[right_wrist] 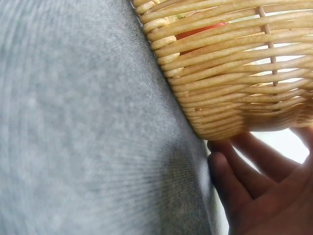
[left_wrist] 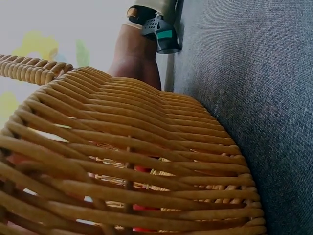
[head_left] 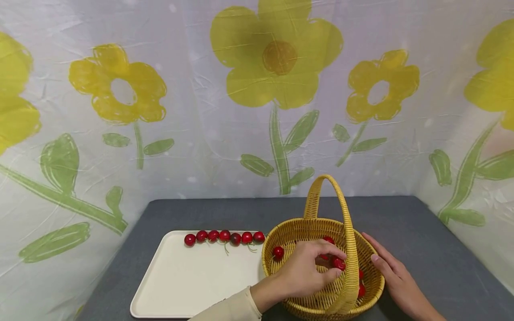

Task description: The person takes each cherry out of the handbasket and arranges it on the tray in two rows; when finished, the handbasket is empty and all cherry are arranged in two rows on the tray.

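My left hand [head_left: 307, 269] reaches over the near left rim of a yellow wicker basket [head_left: 321, 224], pinching a red cherry [head_left: 339, 263] between thumb and fingers beside the handle. Other cherries lie in the basket: one cherry [head_left: 278, 253] by the left wall, some partly hidden by the hand and handle. My right hand [head_left: 401, 281] rests against the basket's right side, thumb near the rim. In the right wrist view, its fingers [right_wrist: 259, 181] touch the outer wicker. The left wrist view is mostly filled by the basket's woven wall [left_wrist: 132, 142], with bits of red between the strands.
A cream tray [head_left: 192, 281] lies left of the basket, which overlaps its right edge. Along its far edge several cherries [head_left: 225, 236] form a row, some with green stems. Dark grey cloth [head_left: 425, 240] covers the table. A flower-printed sheet [head_left: 192, 111] hangs behind.
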`<move>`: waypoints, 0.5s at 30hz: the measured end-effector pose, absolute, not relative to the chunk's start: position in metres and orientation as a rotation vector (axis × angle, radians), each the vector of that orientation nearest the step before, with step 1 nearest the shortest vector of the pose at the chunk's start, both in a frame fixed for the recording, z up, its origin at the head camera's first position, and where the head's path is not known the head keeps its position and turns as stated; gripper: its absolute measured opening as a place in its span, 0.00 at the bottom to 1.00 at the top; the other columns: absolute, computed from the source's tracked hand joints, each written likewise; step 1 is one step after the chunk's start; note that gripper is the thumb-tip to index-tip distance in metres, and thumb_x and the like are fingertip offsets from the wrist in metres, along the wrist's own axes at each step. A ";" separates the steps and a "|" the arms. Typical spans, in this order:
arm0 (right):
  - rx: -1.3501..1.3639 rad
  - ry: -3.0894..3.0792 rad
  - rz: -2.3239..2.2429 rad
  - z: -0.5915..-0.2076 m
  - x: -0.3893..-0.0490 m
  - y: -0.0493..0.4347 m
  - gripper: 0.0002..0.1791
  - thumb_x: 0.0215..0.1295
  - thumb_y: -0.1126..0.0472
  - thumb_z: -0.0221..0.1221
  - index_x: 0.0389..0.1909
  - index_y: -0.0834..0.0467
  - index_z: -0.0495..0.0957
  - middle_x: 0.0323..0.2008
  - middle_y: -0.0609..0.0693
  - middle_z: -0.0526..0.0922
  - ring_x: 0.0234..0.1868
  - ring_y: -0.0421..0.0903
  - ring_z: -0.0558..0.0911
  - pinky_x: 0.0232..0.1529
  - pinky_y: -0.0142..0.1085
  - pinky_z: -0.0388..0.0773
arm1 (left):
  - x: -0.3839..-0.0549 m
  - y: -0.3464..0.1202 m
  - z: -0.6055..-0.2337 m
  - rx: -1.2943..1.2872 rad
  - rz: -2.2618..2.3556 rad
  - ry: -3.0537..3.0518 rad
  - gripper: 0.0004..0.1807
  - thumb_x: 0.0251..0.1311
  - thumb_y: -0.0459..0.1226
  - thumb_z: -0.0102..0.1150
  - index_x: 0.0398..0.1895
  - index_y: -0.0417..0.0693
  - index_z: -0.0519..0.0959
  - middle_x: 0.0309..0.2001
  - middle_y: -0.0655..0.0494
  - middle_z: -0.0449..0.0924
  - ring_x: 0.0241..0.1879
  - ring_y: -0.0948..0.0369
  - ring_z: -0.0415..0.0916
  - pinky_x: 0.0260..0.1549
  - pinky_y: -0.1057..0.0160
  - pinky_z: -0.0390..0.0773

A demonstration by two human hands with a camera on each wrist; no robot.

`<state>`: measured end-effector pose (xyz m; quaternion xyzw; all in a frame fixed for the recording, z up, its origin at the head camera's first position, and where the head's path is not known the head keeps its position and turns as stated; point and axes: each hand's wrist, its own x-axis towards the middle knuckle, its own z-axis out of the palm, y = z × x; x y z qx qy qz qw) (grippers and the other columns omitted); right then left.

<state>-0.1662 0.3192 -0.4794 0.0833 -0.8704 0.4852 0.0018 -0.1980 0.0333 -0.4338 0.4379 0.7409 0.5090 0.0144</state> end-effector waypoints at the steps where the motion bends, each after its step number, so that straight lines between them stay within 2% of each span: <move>1: 0.259 -2.735 1.516 -0.479 -0.166 0.319 0.31 0.93 0.46 0.40 0.90 0.41 0.51 0.87 0.60 0.58 0.67 0.11 0.61 0.53 0.27 0.82 | -0.198 0.033 -0.433 1.370 1.581 2.320 0.16 0.71 0.29 0.65 0.59 0.43 0.87 0.57 0.51 0.89 0.52 0.75 0.85 0.46 0.78 0.84; 5: 0.243 -2.750 1.495 -0.479 -0.168 0.319 0.31 0.93 0.45 0.40 0.90 0.42 0.52 0.86 0.60 0.59 0.67 0.12 0.61 0.54 0.27 0.82 | -0.196 0.030 -0.428 1.323 1.614 2.365 0.19 0.72 0.31 0.68 0.65 0.45 0.85 0.55 0.52 0.90 0.48 0.76 0.84 0.44 0.78 0.85; 9: 0.222 -2.759 1.507 -0.479 -0.168 0.319 0.32 0.92 0.44 0.40 0.90 0.43 0.52 0.87 0.59 0.58 0.67 0.12 0.62 0.53 0.26 0.82 | -0.189 0.019 -0.420 1.249 1.701 2.345 0.16 0.72 0.34 0.72 0.61 0.48 0.87 0.52 0.54 0.91 0.45 0.77 0.84 0.43 0.75 0.86; 10: 0.213 -2.765 1.508 -0.478 -0.168 0.319 0.32 0.92 0.43 0.40 0.90 0.42 0.51 0.87 0.59 0.58 0.68 0.13 0.62 0.53 0.26 0.82 | -0.186 0.014 -0.418 1.240 1.708 2.340 0.15 0.72 0.35 0.72 0.59 0.48 0.88 0.54 0.55 0.91 0.46 0.77 0.83 0.43 0.75 0.87; 13: 0.188 -2.778 1.510 -0.478 -0.168 0.319 0.33 0.92 0.42 0.39 0.90 0.41 0.51 0.87 0.58 0.56 0.74 0.25 0.66 0.52 0.27 0.83 | -0.178 -0.008 -0.412 1.220 1.705 2.335 0.14 0.73 0.37 0.72 0.59 0.51 0.89 0.57 0.57 0.89 0.49 0.74 0.83 0.44 0.73 0.87; 15: 0.182 -2.783 1.503 -0.478 -0.169 0.319 0.33 0.92 0.42 0.39 0.90 0.41 0.51 0.87 0.58 0.56 0.75 0.27 0.65 0.52 0.27 0.83 | -0.172 -0.026 -0.410 1.177 1.714 2.308 0.15 0.73 0.37 0.71 0.61 0.52 0.89 0.59 0.57 0.87 0.53 0.71 0.83 0.48 0.71 0.88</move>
